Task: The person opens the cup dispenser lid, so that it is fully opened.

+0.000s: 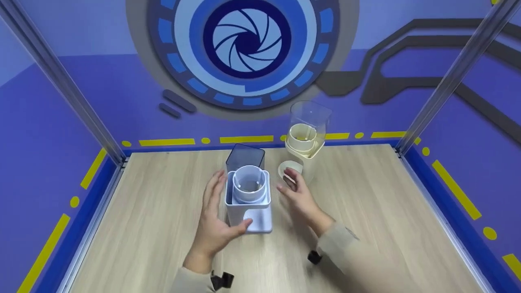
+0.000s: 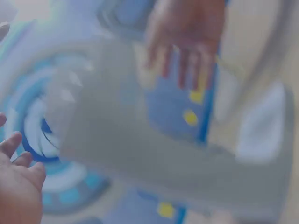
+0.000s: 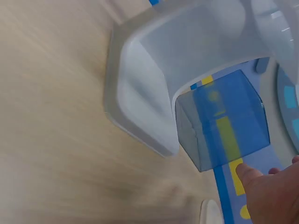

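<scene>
A pale blue-white dispenser (image 1: 248,199) with a round cup in its top stands mid-table. Its body (image 2: 163,140) fills the blurred left wrist view, and its base (image 3: 140,93) shows in the right wrist view. My left hand (image 1: 215,209) lies along its left side with straight fingers, the thumb touching the front base tray. My right hand (image 1: 295,191) hovers just right of it, fingers relaxed and holding nothing, beside a cream round lid (image 1: 290,168). Behind the dispenser sits a dark translucent box (image 1: 245,156), which looks blue (image 3: 224,126) from the right wrist.
A cream dispenser (image 1: 305,142) with a clear container on top stands at the back right, close to the lid. Blue walls and metal posts (image 1: 447,77) enclose the wooden table (image 1: 386,203).
</scene>
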### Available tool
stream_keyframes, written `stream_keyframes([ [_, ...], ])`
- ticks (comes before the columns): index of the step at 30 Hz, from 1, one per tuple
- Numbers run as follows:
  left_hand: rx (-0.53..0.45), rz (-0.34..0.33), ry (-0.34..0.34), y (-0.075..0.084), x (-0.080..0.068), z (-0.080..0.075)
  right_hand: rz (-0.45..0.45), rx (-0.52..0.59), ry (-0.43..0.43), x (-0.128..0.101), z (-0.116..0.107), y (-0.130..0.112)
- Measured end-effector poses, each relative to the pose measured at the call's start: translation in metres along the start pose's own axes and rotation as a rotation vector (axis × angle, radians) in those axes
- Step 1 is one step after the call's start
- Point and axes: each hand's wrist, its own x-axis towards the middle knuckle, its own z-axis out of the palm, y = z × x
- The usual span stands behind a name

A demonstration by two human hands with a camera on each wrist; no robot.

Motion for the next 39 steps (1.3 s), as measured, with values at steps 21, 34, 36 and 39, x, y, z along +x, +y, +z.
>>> stream_keyframes([
  [21, -0.212, -0.035, -0.012, 0.063, 0.005, 0.114, -0.097, -0.032, 0.206, -0.016, -0.081, -0.071],
  [34, -0.177, -0.169, 0.019, 0.045, 0.026, 0.182, -0.041, -0.106, 0.337, 0.022, -0.102, -0.063],
  [36, -0.141, -0.171, 0.023, 0.040, 0.033, 0.193, -0.050, -0.113, 0.349, 0.030, -0.104, -0.063],
  [39, -0.093, -0.191, 0.049, 0.031, 0.045, 0.208, -0.055, -0.155, 0.353, 0.042, -0.107, -0.061],
])
